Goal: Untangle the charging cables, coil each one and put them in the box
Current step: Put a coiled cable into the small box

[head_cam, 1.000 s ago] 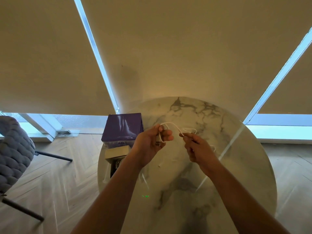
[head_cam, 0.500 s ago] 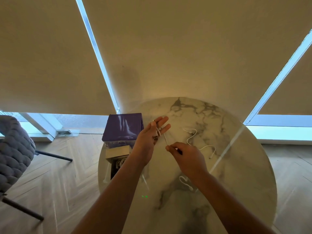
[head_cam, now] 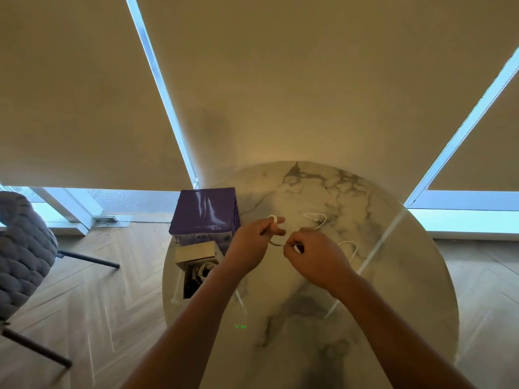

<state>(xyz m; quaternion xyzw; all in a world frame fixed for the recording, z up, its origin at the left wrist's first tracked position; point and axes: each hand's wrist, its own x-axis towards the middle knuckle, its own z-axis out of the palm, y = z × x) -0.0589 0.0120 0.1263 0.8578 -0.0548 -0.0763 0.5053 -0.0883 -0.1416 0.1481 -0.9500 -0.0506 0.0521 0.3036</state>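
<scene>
A thin white charging cable [head_cam: 318, 220] trails over the round marble table [head_cam: 393, 276]. My left hand [head_cam: 252, 242] holds one end of it, with a turn of cable looped over the fingers. My right hand [head_cam: 314, 259] pinches the same cable just to the right of the left hand, and the slack curls away behind it on the table. An open box [head_cam: 196, 272] at the table's left edge holds a bundle of white cables; my left forearm covers part of it.
A purple box [head_cam: 206, 213] stands behind the open box at the table's left edge. A grey padded chair [head_cam: 19, 254] stands on the wood floor to the left. Beige blinds hang behind the table.
My left fingers have curled from straight to holding a loop of cable. My right hand has moved up and closer to the left hand, drawing the cable around it.
</scene>
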